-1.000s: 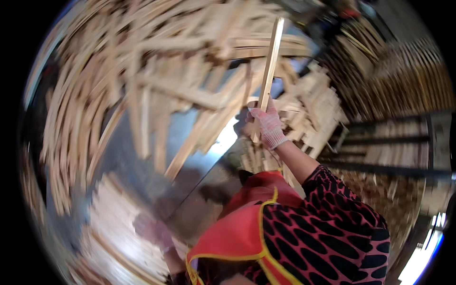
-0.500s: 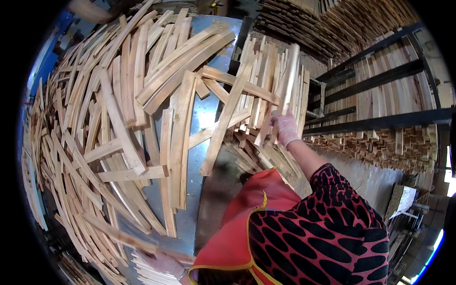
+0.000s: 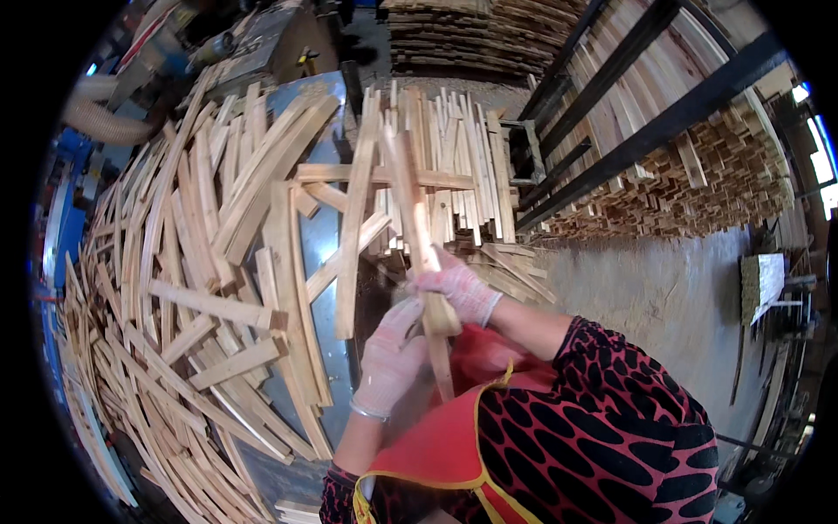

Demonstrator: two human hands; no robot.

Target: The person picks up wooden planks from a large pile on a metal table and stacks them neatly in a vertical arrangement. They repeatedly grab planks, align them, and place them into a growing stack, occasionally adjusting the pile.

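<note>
My right hand (image 3: 461, 286), in a pale pinkish work glove, is closed around long wooden strips (image 3: 406, 179) in front of my body. They stand at a steep slant, blurred, with their lower ends (image 3: 439, 358) close to the red apron (image 3: 428, 428). My left hand (image 3: 394, 349), gloved alike, is just left of the strips and below my right hand. Its fingers point up toward the wood, but blur hides whether they grip it.
A blue-grey metal table (image 3: 325, 244) on the left bears a loose heap of wooden strips (image 3: 201, 227). Beyond my hands lies a bundle of strips (image 3: 454, 131). Black metal bars (image 3: 646, 153) and stacked wood (image 3: 698, 175) stand to the right.
My right hand has drawn its wood in toward my body. The left hand has come up from the lower left, where it was on a strip, to beside the right. The view has shifted.
</note>
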